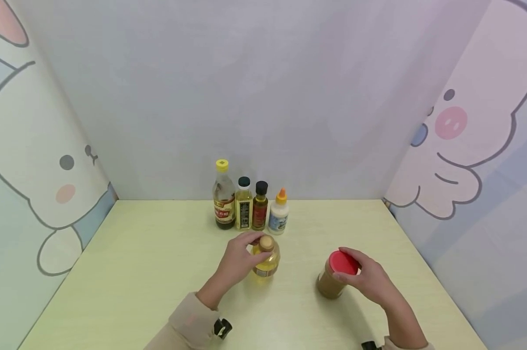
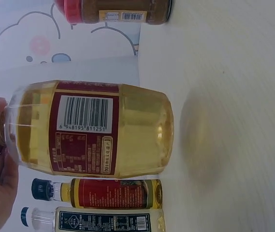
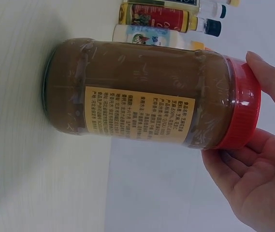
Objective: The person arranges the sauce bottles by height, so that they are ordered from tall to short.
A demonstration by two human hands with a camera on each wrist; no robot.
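Note:
My left hand (image 1: 235,260) grips a squat clear bottle of yellow oil (image 1: 267,268) by its gold cap and neck. In the left wrist view the bottle (image 2: 144,128) hangs upright just above the table, its shadow apart from its base. To the right, my right hand (image 1: 375,283) holds a jar of brown paste (image 1: 329,284) by its red lid (image 1: 343,263), thumb and fingers on opposite sides. The jar (image 3: 142,72) carries a yellow label in the right wrist view; whether its base touches the table I cannot tell.
Behind the oil stand several bottles in a row: a dark sauce bottle with a yellow cap (image 1: 224,209), a green-capped bottle (image 1: 244,209), a black-capped bottle with a red label (image 1: 259,211), and a white squeeze bottle with an orange tip (image 1: 278,216). A curtain (image 1: 254,97) rises behind the table (image 1: 149,262).

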